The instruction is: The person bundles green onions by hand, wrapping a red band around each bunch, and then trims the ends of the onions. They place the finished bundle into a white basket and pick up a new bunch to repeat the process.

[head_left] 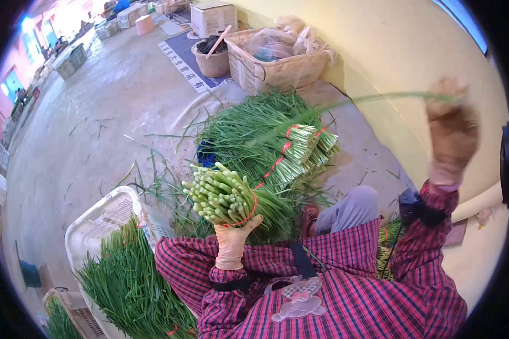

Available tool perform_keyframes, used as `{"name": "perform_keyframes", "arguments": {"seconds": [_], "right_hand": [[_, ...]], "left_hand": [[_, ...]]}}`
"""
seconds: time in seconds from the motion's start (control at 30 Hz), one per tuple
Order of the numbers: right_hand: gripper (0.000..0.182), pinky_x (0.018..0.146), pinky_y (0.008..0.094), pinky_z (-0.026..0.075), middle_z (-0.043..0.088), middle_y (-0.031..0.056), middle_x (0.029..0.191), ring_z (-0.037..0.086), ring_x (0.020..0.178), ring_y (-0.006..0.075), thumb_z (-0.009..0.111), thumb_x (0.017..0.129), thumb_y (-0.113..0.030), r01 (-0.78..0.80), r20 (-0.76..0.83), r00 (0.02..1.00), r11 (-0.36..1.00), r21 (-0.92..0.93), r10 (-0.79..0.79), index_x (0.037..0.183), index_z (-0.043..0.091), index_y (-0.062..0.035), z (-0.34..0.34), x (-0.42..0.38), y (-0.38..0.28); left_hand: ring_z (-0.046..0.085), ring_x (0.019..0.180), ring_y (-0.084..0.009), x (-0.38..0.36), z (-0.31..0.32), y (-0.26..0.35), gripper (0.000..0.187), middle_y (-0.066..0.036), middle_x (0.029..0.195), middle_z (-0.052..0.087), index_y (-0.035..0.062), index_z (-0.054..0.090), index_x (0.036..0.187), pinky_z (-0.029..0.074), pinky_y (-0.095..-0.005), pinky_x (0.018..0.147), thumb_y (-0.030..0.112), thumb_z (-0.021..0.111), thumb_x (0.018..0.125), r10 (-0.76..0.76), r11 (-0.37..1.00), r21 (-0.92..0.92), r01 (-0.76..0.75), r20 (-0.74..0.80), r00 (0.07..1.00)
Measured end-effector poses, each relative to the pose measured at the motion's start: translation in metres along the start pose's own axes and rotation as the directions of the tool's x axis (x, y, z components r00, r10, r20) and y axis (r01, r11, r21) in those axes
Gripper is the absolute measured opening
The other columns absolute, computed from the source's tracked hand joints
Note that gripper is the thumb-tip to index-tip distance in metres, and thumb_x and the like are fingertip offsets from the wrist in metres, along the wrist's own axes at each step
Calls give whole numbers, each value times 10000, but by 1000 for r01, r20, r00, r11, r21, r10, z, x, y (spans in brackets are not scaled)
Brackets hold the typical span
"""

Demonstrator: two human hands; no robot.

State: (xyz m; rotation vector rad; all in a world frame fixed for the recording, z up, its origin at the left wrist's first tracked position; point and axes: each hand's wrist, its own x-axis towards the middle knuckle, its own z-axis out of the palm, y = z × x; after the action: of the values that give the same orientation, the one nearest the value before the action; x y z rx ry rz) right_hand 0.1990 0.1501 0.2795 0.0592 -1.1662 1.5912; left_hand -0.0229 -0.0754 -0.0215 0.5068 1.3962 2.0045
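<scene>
My left hand (230, 244), in a pale glove, is closed around a thick bunch of garlic chives (223, 198). Its pale cut ends face up toward me, and a red band circles it. Raised high by the wall, my gloved right hand (453, 127) is blurred by motion. A long green chive stalk (367, 98) trails from its fingers to the left, also blurred. In front of me lies a heap of chive bundles (266, 121) with red ties and whitish ends.
A white basket (104, 212) of chives stands at my left, with another basket (87, 311) behind it. Ahead are a large crate (249, 70) with plastic bags, a bucket (212, 62) and a box (214, 20). The yellow wall (401, 56) is close on the right.
</scene>
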Motion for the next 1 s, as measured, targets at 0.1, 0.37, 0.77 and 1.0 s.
{"name": "perform_keyframes", "arguments": {"seconds": [0.1, 0.37, 0.77, 1.0], "right_hand": [[122, 754, 275, 491, 623, 33, 910, 591, 829, 144, 615, 929, -134, -203, -3, 937, 537, -819, 348, 908, 637, -17, -21, -37, 55], [242, 741, 244, 486, 619, 33, 977, 592, 804, 99, 716, 857, -87, -197, 283, 810, 694, -693, 513, 1090, 679, -33, 35, -119, 179], [96, 751, 257, 514, 641, 33, 907, 603, 782, 97, 633, 943, -92, -341, 97, 896, 813, -472, 433, 979, 622, -3, 60, -103, 146], [133, 563, 192, 413, 599, 21, 931, 537, 661, 81, 545, 980, -152, -111, 508, 861, 981, 160, 15, 1038, 596, -43, 21, 1, 25]], "left_hand": [[598, 1091, -188, -4, -5, 7, 714, -76, 1243, 609, 4, 526, 1271, 500, -346, 955, 26, 888, 656, -61, 993, 105, 58, 21, 998], [609, 1072, -186, -11, 5, 21, 638, -55, 1184, 651, 27, 608, 1218, 499, -350, 949, 51, 888, 646, -170, 980, 134, 148, 166, 971], [619, 1119, -182, -5, 11, 15, 631, -74, 1231, 635, 7, 536, 1257, 518, -328, 957, -63, 825, 700, -123, 992, 53, 114, 214, 969], [622, 1114, -187, -3, 9, 5, 669, -89, 1237, 622, 14, 456, 1278, 531, -338, 951, -65, 814, 719, -23, 992, 128, -14, 282, 959]]}}
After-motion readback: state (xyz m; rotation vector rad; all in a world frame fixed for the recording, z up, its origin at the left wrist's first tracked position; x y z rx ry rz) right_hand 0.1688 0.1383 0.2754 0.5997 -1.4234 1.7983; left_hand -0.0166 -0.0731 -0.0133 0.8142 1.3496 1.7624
